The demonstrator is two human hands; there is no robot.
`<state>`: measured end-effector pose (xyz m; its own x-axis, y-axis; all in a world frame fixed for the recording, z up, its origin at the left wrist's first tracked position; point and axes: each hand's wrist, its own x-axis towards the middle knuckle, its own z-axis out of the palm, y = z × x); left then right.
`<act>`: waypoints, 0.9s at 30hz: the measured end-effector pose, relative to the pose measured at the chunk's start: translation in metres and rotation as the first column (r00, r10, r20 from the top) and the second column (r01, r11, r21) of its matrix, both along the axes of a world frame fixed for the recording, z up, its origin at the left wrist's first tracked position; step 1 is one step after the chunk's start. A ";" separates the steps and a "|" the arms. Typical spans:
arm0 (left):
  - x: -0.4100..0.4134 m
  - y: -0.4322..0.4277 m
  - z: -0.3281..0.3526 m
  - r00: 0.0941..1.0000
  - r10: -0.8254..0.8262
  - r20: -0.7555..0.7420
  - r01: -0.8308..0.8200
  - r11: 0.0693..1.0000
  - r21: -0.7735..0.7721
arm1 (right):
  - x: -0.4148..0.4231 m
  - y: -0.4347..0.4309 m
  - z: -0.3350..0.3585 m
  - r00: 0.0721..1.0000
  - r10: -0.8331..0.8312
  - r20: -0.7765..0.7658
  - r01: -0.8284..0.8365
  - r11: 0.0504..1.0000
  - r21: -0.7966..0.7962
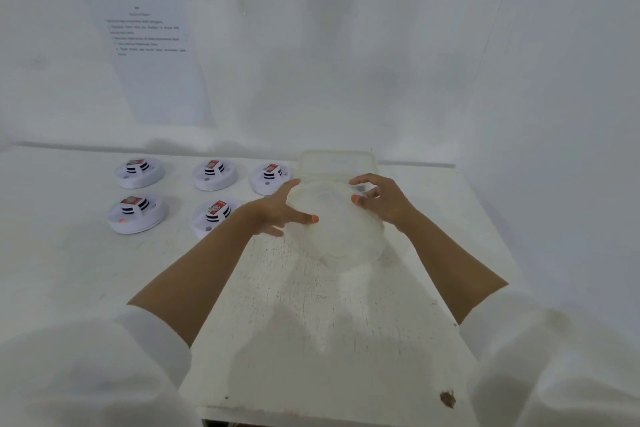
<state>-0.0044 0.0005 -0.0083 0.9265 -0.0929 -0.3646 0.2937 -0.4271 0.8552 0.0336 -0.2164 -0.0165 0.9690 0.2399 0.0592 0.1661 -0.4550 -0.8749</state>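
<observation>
White sleeves (104, 367), translucent round container (341, 236) held between left hand (277, 210), right hand (381, 199) fingers (362, 180)

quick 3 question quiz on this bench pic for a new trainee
1. How many smoke detectors lie on the table?
2. True or false: the left hand grips the translucent round piece.
3. The rectangular tub stands: A) left of the detectors, B) beyond the hands, toward the wall, C) at the table's near edge.
Key: 1) five; 2) true; 3) B.
</observation>
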 end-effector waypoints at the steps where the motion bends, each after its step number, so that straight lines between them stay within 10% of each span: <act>1: 0.002 0.000 0.001 0.999 0.036 0.021 -0.037 0.999 0.037 | 0.001 0.003 0.000 0.999 -0.026 0.021 0.026 0.999 -0.024; 8: 0.015 0.003 -0.002 0.980 0.163 0.116 -0.154 0.984 -0.086 | -0.008 -0.031 0.034 0.795 0.235 -0.559 -0.366 0.921 -0.134; 27: 0.016 0.004 0.002 0.988 0.150 -0.040 -0.155 0.967 -0.200 | 0.037 -0.026 0.008 0.994 -0.018 -0.111 0.019 1.000 0.005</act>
